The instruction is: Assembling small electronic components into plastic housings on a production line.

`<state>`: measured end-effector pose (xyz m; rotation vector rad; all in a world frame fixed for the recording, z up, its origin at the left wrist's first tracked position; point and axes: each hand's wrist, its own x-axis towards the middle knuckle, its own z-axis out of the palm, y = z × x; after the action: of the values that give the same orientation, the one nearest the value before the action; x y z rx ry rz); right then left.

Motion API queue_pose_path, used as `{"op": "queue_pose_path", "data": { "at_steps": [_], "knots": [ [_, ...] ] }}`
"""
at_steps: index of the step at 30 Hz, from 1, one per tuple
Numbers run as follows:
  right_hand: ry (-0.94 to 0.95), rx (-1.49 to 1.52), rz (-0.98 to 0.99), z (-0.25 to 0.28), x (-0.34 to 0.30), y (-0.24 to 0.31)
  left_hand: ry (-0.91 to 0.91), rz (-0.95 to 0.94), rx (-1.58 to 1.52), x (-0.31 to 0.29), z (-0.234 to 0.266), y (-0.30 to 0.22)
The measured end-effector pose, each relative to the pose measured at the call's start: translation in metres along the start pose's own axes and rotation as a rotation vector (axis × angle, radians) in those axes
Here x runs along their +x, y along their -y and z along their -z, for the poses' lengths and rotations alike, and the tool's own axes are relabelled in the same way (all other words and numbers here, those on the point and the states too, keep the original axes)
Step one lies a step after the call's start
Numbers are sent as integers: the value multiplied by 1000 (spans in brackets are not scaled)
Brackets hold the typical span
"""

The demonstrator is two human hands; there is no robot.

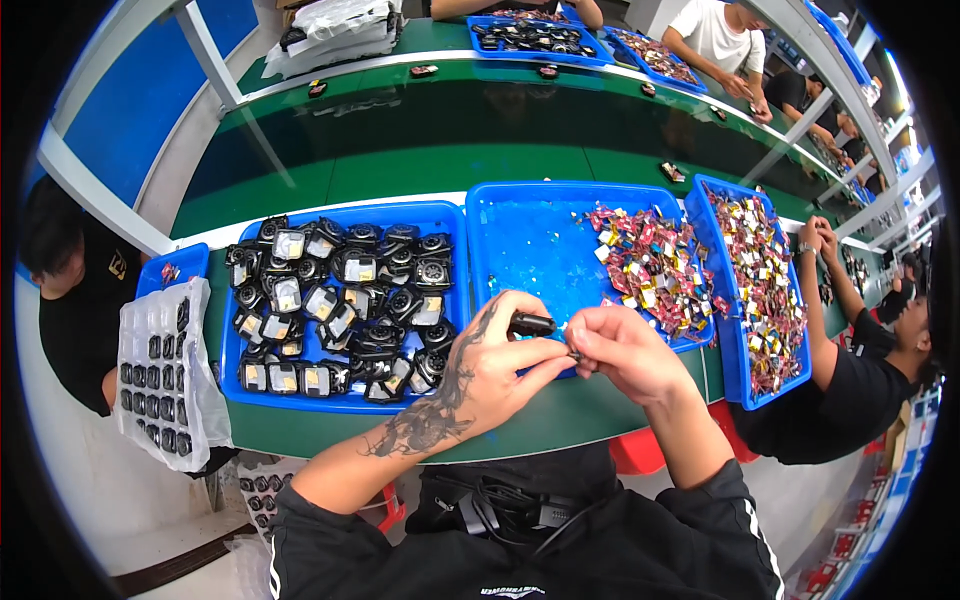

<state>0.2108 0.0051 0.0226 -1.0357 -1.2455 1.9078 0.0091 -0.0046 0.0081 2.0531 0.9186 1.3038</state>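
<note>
Over the front edge of the middle blue tray point(515, 215), my left hand point(500, 355) grips a small black plastic housing point(532, 324), its fingers curled round it. Beside it, my right hand point(625, 350) is closed in a pinch, its fingertips meeting those of the left. Whatever sits between these fingertips is too small and covered to name. Small parts with red wires and white and yellow pieces point(655, 270) lie heaped in the tray's right half. To the left, another blue tray point(345, 404) carries many black housings point(400, 305), several with pale square faces.
A tilted blue tray point(738, 330) of wired parts stands at right, near a co-worker point(840, 370). Another person point(75, 290) is at far left by a clear blister tray point(165, 380) of black pieces. Beyond a green conveyor belt point(420, 165), more people work at trays.
</note>
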Motion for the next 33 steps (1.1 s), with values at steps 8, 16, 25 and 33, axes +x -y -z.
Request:
{"op": "queue_pose_path", "data": {
  "at_steps": [8, 16, 25, 33],
  "knots": [
    [-272, -566, 297, -8, 4, -6, -28, 332, -184, 1, 2, 6],
    [-350, -177, 486, -21, 5, -23, 127, 461, -299, -2, -5, 7],
    [-515, -614, 583, -26, -7, -2, -135, 608, -843, 2, -12, 18],
    [-570, -678, 426, -37, 0, 4, 11, 604, -1007, -1, -9, 17]
  ]
}}
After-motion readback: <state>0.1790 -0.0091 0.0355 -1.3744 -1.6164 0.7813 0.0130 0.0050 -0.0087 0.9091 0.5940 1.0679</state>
